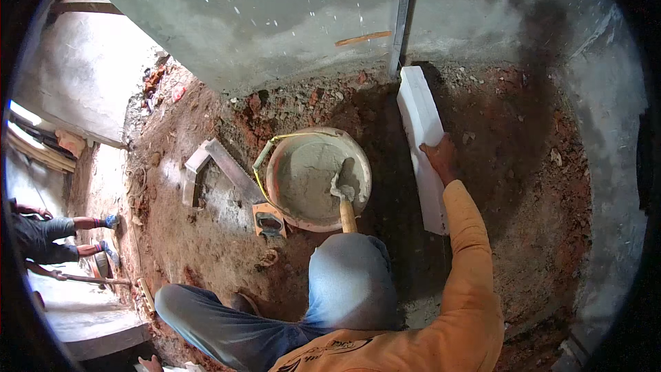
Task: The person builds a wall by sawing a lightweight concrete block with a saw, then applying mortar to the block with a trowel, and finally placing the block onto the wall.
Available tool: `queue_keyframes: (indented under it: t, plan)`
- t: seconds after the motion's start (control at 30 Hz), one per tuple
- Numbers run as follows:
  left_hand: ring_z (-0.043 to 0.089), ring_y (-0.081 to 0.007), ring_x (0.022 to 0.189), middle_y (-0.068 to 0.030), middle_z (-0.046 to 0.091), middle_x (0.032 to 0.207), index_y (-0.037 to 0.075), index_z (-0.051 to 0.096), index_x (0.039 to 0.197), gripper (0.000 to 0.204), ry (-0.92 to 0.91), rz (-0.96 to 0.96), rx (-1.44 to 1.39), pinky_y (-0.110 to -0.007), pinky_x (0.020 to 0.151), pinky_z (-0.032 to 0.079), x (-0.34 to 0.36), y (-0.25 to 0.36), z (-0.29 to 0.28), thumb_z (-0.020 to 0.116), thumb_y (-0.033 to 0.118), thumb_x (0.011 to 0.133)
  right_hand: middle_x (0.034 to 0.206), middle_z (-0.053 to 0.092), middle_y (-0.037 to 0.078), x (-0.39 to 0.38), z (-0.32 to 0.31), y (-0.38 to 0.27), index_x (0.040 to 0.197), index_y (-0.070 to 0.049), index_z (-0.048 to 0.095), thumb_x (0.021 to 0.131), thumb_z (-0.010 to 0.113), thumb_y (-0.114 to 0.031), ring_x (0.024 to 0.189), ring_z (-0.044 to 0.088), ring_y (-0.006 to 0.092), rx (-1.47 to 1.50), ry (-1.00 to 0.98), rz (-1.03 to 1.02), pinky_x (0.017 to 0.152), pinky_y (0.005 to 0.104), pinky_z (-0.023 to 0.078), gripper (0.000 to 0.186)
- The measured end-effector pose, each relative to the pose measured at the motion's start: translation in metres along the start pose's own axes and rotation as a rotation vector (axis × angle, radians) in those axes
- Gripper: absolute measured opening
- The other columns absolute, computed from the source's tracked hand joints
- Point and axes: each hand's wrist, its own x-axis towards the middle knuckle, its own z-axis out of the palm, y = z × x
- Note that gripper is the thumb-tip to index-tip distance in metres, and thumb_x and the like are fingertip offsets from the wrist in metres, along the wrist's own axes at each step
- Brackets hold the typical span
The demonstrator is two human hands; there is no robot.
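My right hand (441, 156) grips the right edge of a long white building block (421, 127), fingers lying over its upper face. The block stands on the soil, its far end close to the wall and the foot of a metal straightedge (401, 17). Left of it, a round bucket (273, 178) holds grey mortar (303, 165). A trowel (348, 215) rests in the mortar, its wooden handle pointing toward my knee. At the lower left edge, my left hand (150, 364) shows only in part beside a whitish piece; its grip is unclear.
A handsaw (268, 220) with an orange-and-black handle lies left of the bucket, beside an angled pale piece (196, 165). Grey plastered walls (296, 34) stand ahead and at the right (613, 165). At far left, another person (55, 234) holds a long-handled tool (93, 279).
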Motion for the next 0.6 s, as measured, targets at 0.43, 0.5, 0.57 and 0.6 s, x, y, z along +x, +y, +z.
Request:
queue_keyframes:
  t: [0.43,0.5,0.57,0.6]
  plan:
    - [0.050,-0.0366,0.128,-0.0239,0.045,0.145,-0.001,0.024,0.149,0.077,-0.066,0.114,0.040,-0.037,0.107,0.040,-0.008,-0.009,0.002,0.068,0.024,0.091,0.113,0.063,0.029,0.008,0.023,0.001,0.123,0.003,0.049,0.070,0.082,-0.043,0.103,0.062,0.0481,0.024,0.007,-0.032,0.087,0.0529,0.050,0.078]
    - [0.056,-0.0378,0.122,-0.0218,0.055,0.137,0.001,0.043,0.144,0.077,-0.033,0.314,0.072,-0.037,0.101,0.046,-0.016,-0.001,0.000,0.075,0.038,0.084,0.115,0.063,0.029,0.004,0.014,0.002,0.127,0.004,0.047,0.072,0.082,-0.041,0.105,0.062,0.0465,0.013,-0.016,-0.027,0.090,0.0519,0.051,0.079]
    - [0.057,-0.0386,0.120,-0.0242,0.058,0.131,-0.002,0.047,0.140,0.070,0.028,0.409,0.135,-0.040,0.105,0.043,-0.014,0.012,-0.001,0.074,0.033,0.086,0.117,0.062,0.028,0.005,0.015,0.004,0.130,0.006,0.046,0.074,0.082,-0.040,0.108,0.063,0.0448,0.007,-0.045,-0.024,0.093,0.0509,0.051,0.081]
    - [0.053,-0.0389,0.124,-0.0260,0.050,0.138,-0.003,0.036,0.144,0.074,0.008,0.273,0.092,-0.040,0.106,0.042,-0.010,0.019,-0.003,0.073,0.024,0.086,0.118,0.061,0.028,0.008,0.018,0.002,0.131,0.006,0.045,0.074,0.081,-0.040,0.107,0.063,0.0449,0.007,-0.034,-0.037,0.092,0.0516,0.051,0.082]
